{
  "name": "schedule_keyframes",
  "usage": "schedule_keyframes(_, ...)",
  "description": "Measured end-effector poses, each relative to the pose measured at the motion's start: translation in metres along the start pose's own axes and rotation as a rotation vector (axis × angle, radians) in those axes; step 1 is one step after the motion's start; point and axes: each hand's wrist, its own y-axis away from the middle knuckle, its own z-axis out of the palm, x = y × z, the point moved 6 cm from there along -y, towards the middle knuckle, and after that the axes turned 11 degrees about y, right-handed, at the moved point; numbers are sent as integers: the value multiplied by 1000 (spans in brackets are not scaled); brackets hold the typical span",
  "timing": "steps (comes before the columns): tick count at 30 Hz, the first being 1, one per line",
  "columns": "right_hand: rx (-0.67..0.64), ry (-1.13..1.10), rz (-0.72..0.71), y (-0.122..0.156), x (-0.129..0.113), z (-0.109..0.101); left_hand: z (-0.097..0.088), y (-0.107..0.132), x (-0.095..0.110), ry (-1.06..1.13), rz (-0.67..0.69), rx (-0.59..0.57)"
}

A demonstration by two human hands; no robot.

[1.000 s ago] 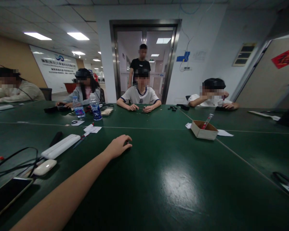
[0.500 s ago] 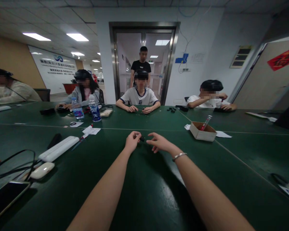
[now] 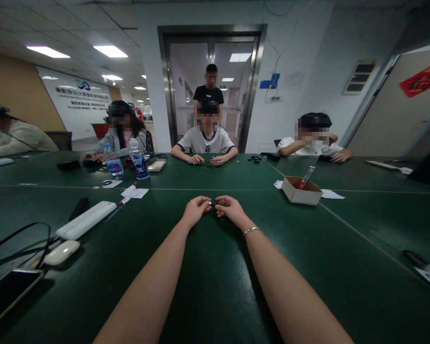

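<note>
A small dark piece [image 3: 212, 204] with a shiny light band sits between my two hands, above the green table [image 3: 215, 267]. My left hand [image 3: 196, 209] pinches its left end between thumb and fingers. From the other side, my right hand [image 3: 231, 210] has its thumb and fingers closed on the right end. The fingers cover most of the piece, so its exact kind does not show. A silver bracelet [image 3: 252, 231] circles my right wrist.
To the right stands an open box [image 3: 301, 196] with a clear-and-red tube [image 3: 307, 177] leaning in it. A white bar-shaped case [image 3: 88, 220], cables and a phone [image 3: 12, 296] lie left. Two bottles [image 3: 139, 161] stand farther back. Several people sit around the table.
My right hand has moved left and closed on the right end of the small dark piece. Before, it was apart with its fingers spread. My left hand has kept its grip.
</note>
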Motion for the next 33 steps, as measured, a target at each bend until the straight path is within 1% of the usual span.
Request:
schedule_keyframes(3,9,-19,17,0,0,1,-1,3,2,-88,-14,54)
schedule_keyframes(7,-19,-81,30,1,-2,2,1,7,6,-189,-19,81)
schedule_keyframes(16,-56,-154,34,1,-1,1,-2,6,6,-174,7,108)
schedule_keyframes(20,-61,-164,72,1,1,1,-3,8,9,-179,-3,124)
schedule_keyframes(25,-73,-189,70,3,-1,1,-4,8,8,-168,-19,144)
schedule_keyframes(29,-84,-197,59,3,-2,2,-6,7,7,-138,-9,138)
schedule_keyframes(33,-84,-198,52,4,-3,2,-7,7,8,-152,-1,131)
